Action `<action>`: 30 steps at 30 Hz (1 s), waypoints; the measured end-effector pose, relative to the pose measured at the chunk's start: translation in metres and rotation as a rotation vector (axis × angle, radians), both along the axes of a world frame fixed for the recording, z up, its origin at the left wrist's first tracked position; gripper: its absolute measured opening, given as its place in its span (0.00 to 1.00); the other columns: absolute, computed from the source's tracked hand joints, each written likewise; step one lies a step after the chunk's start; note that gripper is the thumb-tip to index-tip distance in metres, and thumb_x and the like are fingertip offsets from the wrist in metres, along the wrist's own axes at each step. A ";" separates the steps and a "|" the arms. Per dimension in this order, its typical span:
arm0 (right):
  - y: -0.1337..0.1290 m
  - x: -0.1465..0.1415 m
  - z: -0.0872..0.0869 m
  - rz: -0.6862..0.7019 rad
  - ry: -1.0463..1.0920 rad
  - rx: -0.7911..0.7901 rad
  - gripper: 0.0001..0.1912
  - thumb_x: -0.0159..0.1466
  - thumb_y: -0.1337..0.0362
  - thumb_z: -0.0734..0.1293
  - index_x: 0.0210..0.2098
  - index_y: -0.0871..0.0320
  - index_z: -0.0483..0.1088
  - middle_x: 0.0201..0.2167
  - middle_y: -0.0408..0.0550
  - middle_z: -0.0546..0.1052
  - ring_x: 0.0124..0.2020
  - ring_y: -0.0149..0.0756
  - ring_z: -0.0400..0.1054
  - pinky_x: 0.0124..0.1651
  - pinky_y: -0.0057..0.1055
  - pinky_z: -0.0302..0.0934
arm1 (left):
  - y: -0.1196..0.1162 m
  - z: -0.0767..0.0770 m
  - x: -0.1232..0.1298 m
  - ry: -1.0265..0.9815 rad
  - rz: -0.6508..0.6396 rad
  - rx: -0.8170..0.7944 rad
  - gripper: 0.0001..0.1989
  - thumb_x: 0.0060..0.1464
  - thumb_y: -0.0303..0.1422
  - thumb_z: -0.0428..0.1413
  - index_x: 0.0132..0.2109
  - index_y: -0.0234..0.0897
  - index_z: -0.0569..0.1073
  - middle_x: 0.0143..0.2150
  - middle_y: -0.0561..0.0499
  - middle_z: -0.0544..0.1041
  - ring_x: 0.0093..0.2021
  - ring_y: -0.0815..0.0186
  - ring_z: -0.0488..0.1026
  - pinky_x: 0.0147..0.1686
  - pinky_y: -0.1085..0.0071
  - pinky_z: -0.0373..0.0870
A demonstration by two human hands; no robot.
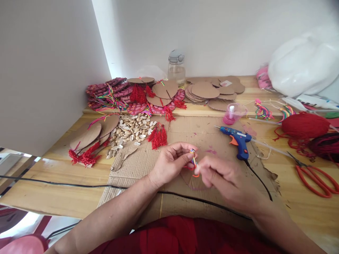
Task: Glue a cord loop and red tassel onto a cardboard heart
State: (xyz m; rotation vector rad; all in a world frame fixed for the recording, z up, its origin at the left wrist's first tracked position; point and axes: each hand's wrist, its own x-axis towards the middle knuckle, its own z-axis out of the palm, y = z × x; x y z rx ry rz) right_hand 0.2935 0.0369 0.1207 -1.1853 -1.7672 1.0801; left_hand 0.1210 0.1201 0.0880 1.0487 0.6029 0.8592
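Note:
Between my two hands is a small bundle of coloured cords (194,160), with yellow, blue and orange-red strands. My left hand (174,160) pinches the bundle between thumb and fingers. The fingers of my right hand (218,173) are closed on the lower end of the cords, slightly blurred by motion. An orange-red strand end shows beneath the pinch. Below both hands lies a worn cardboard sheet (182,134). A blue hot glue gun (239,141) rests on its right side, and red tassels (158,137) lie beyond my left hand.
Peanut shells (132,128) and cardboard discs (87,135) sit at left. Stacked discs (203,91) and a water bottle (176,67) stand behind. Red-handled scissors (315,178) and red yarn (304,125) lie right. A black cable (79,184) crosses the table in front.

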 end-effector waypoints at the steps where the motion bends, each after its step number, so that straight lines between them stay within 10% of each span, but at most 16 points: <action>1: -0.003 -0.003 0.002 0.070 -0.045 0.015 0.15 0.73 0.63 0.58 0.31 0.55 0.69 0.23 0.39 0.67 0.25 0.29 0.59 0.30 0.29 0.56 | 0.001 0.001 -0.001 -0.002 0.034 0.011 0.11 0.55 0.33 0.67 0.43 0.33 0.79 0.34 0.50 0.80 0.30 0.73 0.77 0.32 0.78 0.76; 4: -0.009 -0.009 0.008 0.122 -0.044 0.005 0.12 0.74 0.64 0.58 0.35 0.54 0.70 0.23 0.38 0.67 0.24 0.28 0.59 0.28 0.27 0.55 | 0.004 0.003 -0.002 -0.014 0.053 0.050 0.11 0.55 0.32 0.67 0.44 0.33 0.78 0.33 0.50 0.80 0.31 0.72 0.77 0.33 0.78 0.76; 11: 0.010 -0.006 0.003 -0.436 0.198 0.034 0.02 0.68 0.63 0.68 0.39 0.53 0.73 0.29 0.42 0.76 0.28 0.31 0.69 0.30 0.27 0.64 | 0.000 0.001 0.001 -0.017 -0.024 0.002 0.15 0.50 0.31 0.70 0.43 0.31 0.78 0.35 0.48 0.81 0.30 0.70 0.78 0.33 0.75 0.78; 30: 0.009 -0.011 -0.009 -0.362 -0.097 0.235 0.07 0.69 0.68 0.63 0.33 0.55 0.66 0.27 0.41 0.70 0.28 0.31 0.64 0.32 0.31 0.59 | -0.003 -0.001 0.002 -0.016 -0.038 -0.001 0.12 0.50 0.33 0.70 0.40 0.32 0.80 0.33 0.49 0.82 0.29 0.72 0.77 0.32 0.77 0.76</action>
